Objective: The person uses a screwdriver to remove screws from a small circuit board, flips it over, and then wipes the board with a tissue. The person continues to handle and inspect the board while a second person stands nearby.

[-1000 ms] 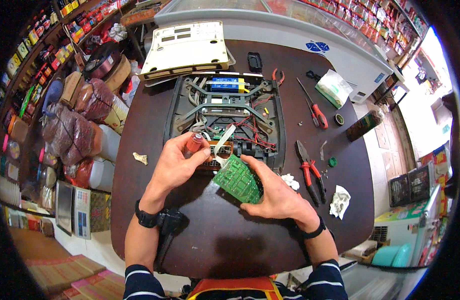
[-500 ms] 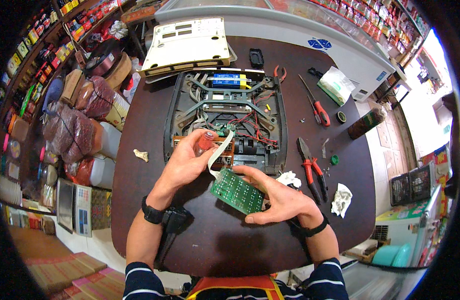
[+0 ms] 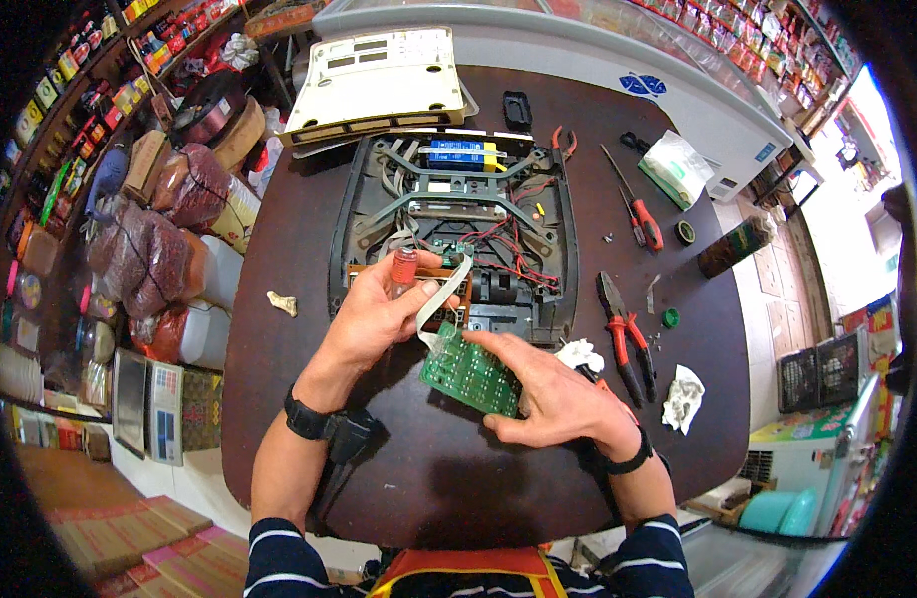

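A green circuit board (image 3: 470,371) is tilted above the table, gripped along its right end by the thumb and fingers of my right hand (image 3: 568,404). A grey ribbon cable (image 3: 442,301) runs up from its left end toward the opened scale body (image 3: 458,234), whose frame, wires and blue-yellow battery (image 3: 462,155) are exposed. My left hand (image 3: 371,317) is closed around a red ridged handle (image 3: 405,265), like a screwdriver's, whose lower part is hidden. That hand is beside the ribbon cable, in front of a brown board (image 3: 462,307) at the body's near edge.
On the right lie a red-handled screwdriver (image 3: 646,225), pliers (image 3: 626,339), a green cap (image 3: 670,318) and crumpled tissue (image 3: 684,399). A brown bottle (image 3: 734,246) lies near the right edge. A cream cover (image 3: 374,85) rests behind the body; a black adapter (image 3: 355,435) is by my left wrist.
The circuit board has tilted slightly, and my right fingers have shifted farther over it. The red handle in my left hand has turned more upright. The whole view has shifted a little.
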